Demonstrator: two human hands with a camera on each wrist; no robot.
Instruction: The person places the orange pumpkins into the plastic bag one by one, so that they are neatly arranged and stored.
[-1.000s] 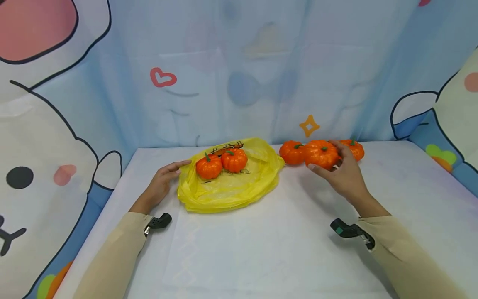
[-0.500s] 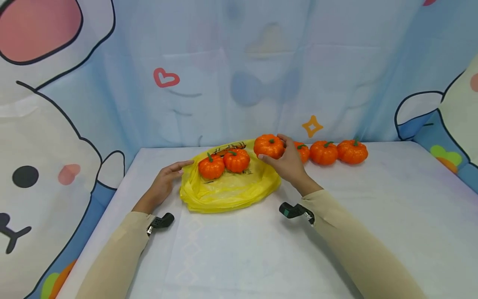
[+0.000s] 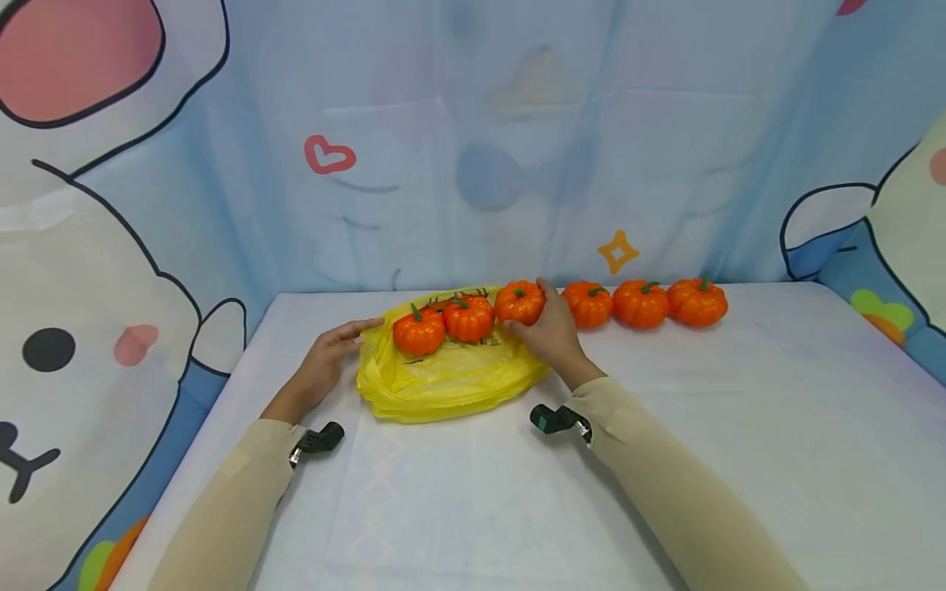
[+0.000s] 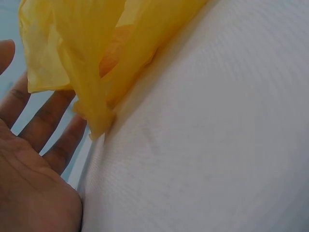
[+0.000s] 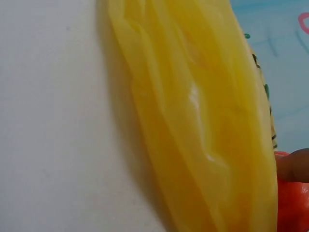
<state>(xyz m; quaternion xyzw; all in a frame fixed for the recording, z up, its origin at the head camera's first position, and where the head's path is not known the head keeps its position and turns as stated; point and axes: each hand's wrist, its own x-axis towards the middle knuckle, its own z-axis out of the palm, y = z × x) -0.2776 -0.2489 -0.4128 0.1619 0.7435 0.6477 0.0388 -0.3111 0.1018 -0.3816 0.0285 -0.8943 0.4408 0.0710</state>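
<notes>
Now right hand [image 3: 550,338], grip clasping pumpkin [image 3: 520,302], sets it onto yellow bag [image 3: 443,377] beside two others. Left hand [image 3: 321,361], fingers relaxed, steadies bag edge on surface [image 3: 517,492].

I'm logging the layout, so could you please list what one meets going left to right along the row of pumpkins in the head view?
Left hand → first pumpkin → second pumpkin → pumpkin in the right hand → three more pumpkins.

Hidden and cut-off parts

The right hand [image 3: 550,335] covers part of its pumpkin [image 3: 520,301]; the yellow bag [image 5: 203,121] fills the right wrist view, blurred.
</notes>
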